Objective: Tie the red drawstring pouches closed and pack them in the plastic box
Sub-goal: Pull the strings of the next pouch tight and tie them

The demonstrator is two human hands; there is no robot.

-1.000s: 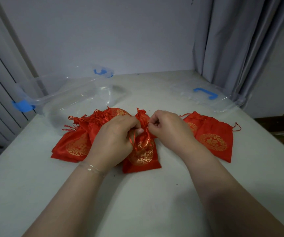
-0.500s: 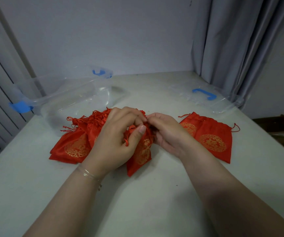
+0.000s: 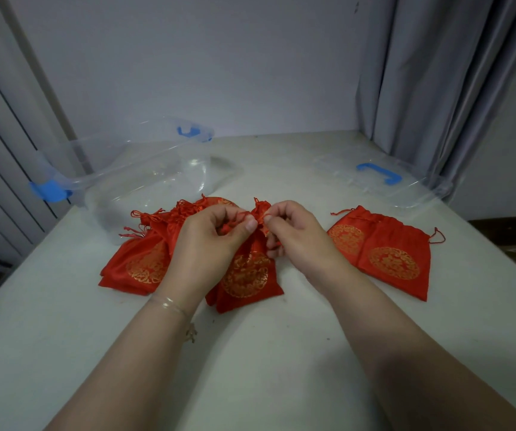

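Flattened again, the middle pouch (image 3: 247, 272); both hands' fingers (image 3: 252, 224) apparently pinch its red drawstring (image 3: 244, 214).

A pale table (image 3: 281, 384) meets a plain wall (image 3: 203, 63) (grey curtains (image 3: 437, 82) hang right).

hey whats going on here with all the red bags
A person is tying a red pouch shut at the middle of the table. The left hand and right hand each pinch its drawstring at the gathered neck. A pile of pouches lies to the left, two flat pouches to the right. The clear plastic box behind holds none yet, and its lid lies apart.
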